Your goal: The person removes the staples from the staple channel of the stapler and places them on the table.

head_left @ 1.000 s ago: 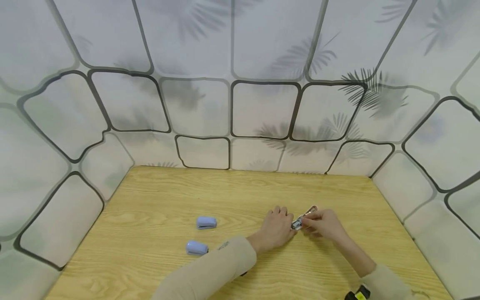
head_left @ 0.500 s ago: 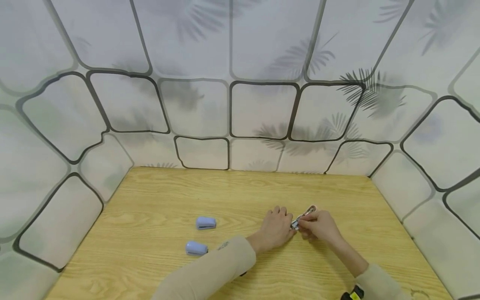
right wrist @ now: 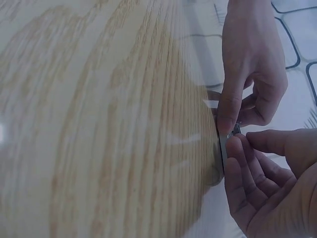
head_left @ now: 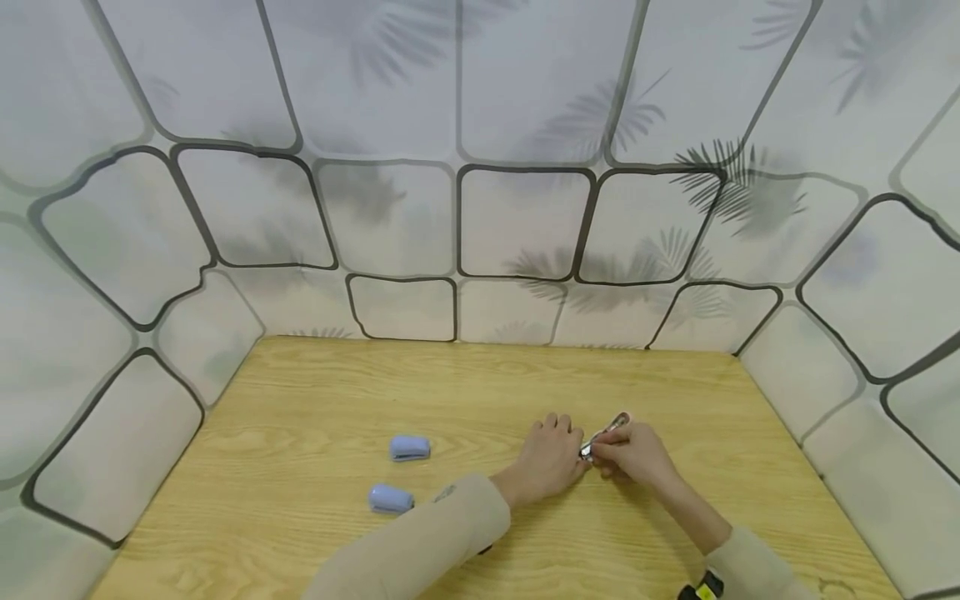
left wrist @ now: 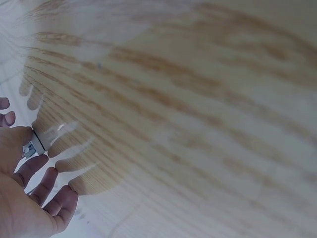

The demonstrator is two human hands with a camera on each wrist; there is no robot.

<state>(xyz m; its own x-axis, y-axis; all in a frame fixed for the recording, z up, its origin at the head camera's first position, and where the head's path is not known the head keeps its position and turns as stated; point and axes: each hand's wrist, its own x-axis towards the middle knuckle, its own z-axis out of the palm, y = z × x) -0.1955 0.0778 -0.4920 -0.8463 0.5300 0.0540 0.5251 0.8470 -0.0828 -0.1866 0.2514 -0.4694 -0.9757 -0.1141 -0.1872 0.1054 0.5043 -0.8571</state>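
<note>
On the wooden table, a slim silver and pale thing [head_left: 619, 421], which looks like a small stapler folded open, lies slanted between both hands. My left hand [head_left: 551, 457] is at its near end, its thumb pressed on the metal, as the right wrist view shows. My right hand [head_left: 633, 452] pinches the metal part between thumb and fingertips, close beside the left thumb. A metal and white end [left wrist: 37, 144] shows between fingers in the left wrist view. The fingers hide much of its middle.
Two light blue mini staplers [head_left: 409, 447] lie left of the hands, the nearer one [head_left: 391, 499] just beyond the left sleeve [head_left: 427, 533]. Patterned cloth walls [head_left: 517, 225] stand behind and at both sides of the table [head_left: 337, 383].
My right fingers have shifted slightly left towards my left thumb, along the stapler-like thing. More of its metal is covered now. The left hand keeps its place, and the blue staplers stay put.
</note>
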